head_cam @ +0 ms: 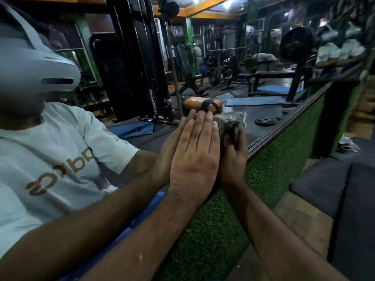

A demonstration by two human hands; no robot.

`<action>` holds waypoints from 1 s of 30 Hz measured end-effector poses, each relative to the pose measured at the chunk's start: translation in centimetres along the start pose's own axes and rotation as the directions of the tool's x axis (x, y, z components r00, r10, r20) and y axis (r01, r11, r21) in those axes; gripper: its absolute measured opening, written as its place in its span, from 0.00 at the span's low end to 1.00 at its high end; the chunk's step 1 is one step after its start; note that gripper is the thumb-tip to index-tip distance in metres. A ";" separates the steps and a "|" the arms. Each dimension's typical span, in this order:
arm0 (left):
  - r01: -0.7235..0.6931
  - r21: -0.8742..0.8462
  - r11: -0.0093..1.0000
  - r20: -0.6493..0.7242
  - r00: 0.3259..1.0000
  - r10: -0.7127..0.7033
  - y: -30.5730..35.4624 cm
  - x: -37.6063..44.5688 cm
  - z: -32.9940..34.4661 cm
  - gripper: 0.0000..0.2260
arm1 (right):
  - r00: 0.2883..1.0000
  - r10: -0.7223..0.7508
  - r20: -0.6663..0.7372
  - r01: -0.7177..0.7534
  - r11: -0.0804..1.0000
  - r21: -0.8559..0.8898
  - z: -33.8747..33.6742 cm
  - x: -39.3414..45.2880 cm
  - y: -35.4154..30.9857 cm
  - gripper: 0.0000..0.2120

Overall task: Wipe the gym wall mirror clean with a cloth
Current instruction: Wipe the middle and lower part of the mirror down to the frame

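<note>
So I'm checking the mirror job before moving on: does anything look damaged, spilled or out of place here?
Nothing stands out as damaged or spilled. The left hand lies flat on the mirror, while the right hand grips a crumpled cloth against the glass. The mirror frame looks intact above the green turf.

Single head view, worn high, facing forward and down, very close to mirror; glass just beyond left hand.

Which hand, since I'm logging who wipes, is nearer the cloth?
Right. The right hand grips the cloth, pressing it to the mirror; the left hand lies flat on the mirror just left of the cloth.
</note>
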State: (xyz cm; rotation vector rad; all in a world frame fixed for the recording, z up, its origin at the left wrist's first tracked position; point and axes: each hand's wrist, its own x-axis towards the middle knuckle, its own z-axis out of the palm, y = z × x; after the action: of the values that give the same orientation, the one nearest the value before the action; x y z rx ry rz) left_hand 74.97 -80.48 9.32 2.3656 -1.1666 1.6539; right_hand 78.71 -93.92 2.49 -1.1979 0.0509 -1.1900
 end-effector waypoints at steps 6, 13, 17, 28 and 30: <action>-0.029 0.029 0.999 0.050 0.998 0.028 0.2 0.3 -0.1 0.26 | 0.998 -0.061 -0.027 0.056 0.989 -0.138 -2.4 -0.8 2.7 0.28; -0.079 0.080 0.994 0.075 0.995 0.073 0.8 2.9 0.6 0.27 | 0.983 -0.184 0.027 0.185 0.964 -0.193 -0.9 3.6 0.6 0.24; -0.097 0.073 0.993 0.107 0.990 0.089 1.3 3.2 0.7 0.27 | 0.976 -0.213 -0.042 0.193 0.939 -0.285 -5.0 2.8 4.0 0.23; -0.140 0.099 0.985 0.198 0.973 0.118 3.3 6.3 1.4 0.31 | 0.979 -0.194 0.058 0.202 0.917 -0.344 -7.4 5.0 3.8 0.23; -0.169 0.105 0.980 0.232 0.962 0.142 3.8 6.5 1.8 0.31 | 0.994 -0.054 -0.099 0.022 0.955 -0.296 -7.0 6.6 3.0 0.25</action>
State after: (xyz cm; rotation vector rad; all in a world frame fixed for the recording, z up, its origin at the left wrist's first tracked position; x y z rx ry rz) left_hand 75.19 -87.60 12.40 2.6585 -1.3560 1.5778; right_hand 79.49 -103.82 0.75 -1.3988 0.2961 -1.3114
